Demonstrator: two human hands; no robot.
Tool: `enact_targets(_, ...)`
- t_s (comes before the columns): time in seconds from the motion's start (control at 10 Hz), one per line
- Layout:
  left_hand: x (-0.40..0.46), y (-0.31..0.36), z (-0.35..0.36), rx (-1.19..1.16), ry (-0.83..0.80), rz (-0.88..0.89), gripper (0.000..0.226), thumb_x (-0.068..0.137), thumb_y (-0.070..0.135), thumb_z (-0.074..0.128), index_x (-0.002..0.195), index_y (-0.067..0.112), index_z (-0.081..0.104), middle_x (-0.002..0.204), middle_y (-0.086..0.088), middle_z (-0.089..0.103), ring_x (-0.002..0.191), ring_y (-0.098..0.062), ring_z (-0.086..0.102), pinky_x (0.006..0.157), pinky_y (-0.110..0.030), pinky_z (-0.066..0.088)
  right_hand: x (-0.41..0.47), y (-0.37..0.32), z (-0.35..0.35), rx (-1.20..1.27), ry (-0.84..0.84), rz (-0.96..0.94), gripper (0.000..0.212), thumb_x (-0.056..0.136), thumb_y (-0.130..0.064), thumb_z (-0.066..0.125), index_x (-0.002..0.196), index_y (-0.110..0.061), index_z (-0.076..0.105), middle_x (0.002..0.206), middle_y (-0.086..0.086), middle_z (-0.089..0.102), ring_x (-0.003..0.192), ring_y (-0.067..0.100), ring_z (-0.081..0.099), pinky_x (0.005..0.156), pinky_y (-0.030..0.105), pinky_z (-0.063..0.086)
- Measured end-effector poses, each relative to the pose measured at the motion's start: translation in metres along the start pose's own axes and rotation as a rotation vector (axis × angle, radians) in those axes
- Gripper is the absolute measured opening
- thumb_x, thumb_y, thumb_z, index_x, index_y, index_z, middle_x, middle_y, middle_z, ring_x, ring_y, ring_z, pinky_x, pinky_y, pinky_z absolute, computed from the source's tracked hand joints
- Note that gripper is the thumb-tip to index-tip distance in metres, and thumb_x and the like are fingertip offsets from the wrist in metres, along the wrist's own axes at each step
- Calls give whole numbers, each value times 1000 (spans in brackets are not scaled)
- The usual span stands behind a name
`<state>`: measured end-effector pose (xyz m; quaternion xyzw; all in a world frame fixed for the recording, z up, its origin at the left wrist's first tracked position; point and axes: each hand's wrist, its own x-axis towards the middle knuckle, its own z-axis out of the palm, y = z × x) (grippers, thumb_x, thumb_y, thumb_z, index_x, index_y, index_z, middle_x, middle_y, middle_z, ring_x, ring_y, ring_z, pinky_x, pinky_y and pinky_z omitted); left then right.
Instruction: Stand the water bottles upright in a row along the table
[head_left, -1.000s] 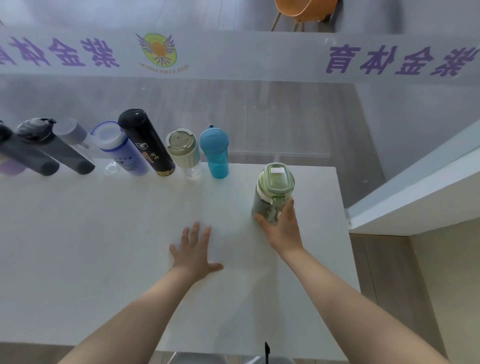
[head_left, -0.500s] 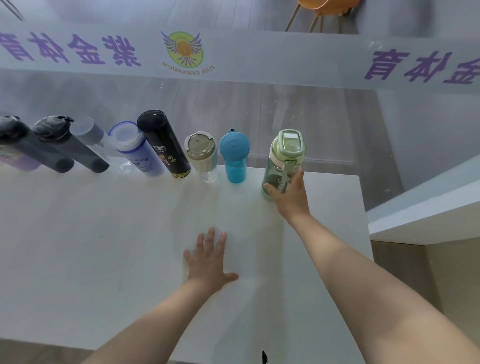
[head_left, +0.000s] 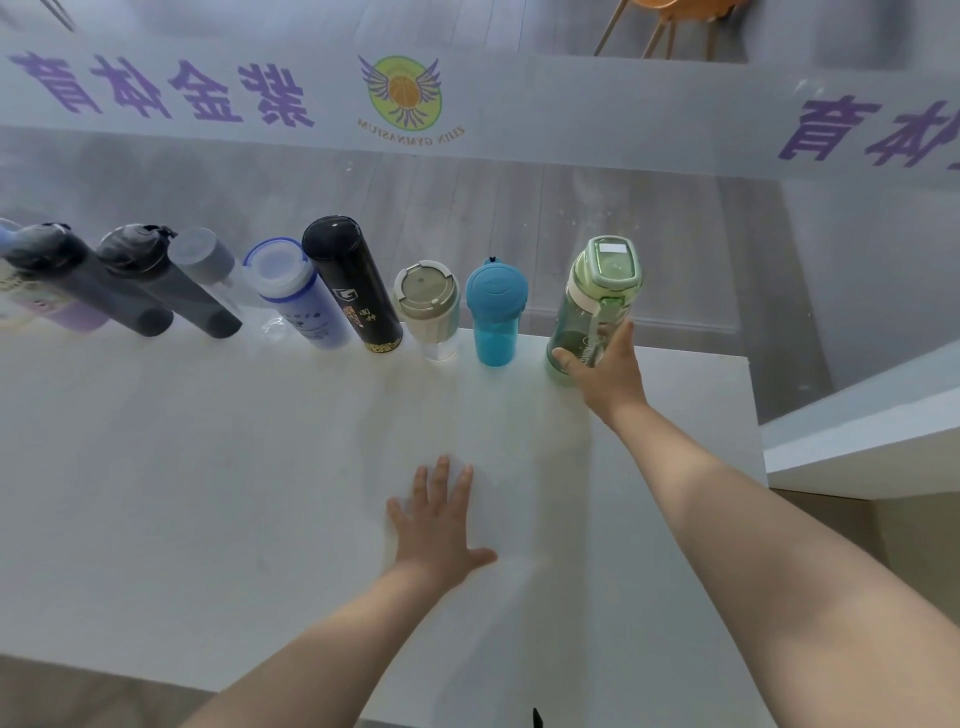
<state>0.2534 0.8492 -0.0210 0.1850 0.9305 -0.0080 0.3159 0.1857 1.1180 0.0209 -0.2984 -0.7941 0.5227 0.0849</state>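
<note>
Several water bottles stand upright in a row along the far edge of the white table (head_left: 208, 467). From the right: a green bottle (head_left: 587, 306), a blue bottle (head_left: 496, 317), a clear cup with a beige lid (head_left: 428, 309), a black flask (head_left: 350, 286), a purple bottle with a white cap (head_left: 298, 293), then dark grey bottles (head_left: 171, 280). My right hand (head_left: 605, 371) is wrapped around the lower part of the green bottle at the row's right end. My left hand (head_left: 439, 525) lies flat on the table, fingers spread, holding nothing.
A glass wall with purple lettering and a round logo (head_left: 402, 93) runs right behind the table's far edge. The table's right edge (head_left: 753, 415) lies just past the green bottle. An orange chair (head_left: 675, 21) stands beyond the glass.
My right hand has carried the green bottle from mid-table to the far edge, setting it beside the blue bottle. My left hand has stayed flat on the table.
</note>
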Motion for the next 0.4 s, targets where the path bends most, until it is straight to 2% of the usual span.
enact_targets(0.2, -3, -4, 1, 1, 10, 11, 108, 75, 72, 54, 149, 33, -14, 157, 2, -28, 146, -27, -21, 114, -62, 3, 1, -2, -5, -69, -49, 40, 88, 73, -40, 79, 139, -23, 23, 137, -3, 43, 115, 14, 45, 89, 28, 35)
enact_targets(0.4, -10, -9, 8, 15, 87, 65, 93, 84, 66, 46, 151, 31, -8, 160, 1, -18, 147, -25, -13, 117, -52, 4, -21, -13, -33, -142, -33, 38, 100, 79, -38, 76, 150, -21, 9, 153, 8, 29, 138, 24, 33, 105, 35, 34)
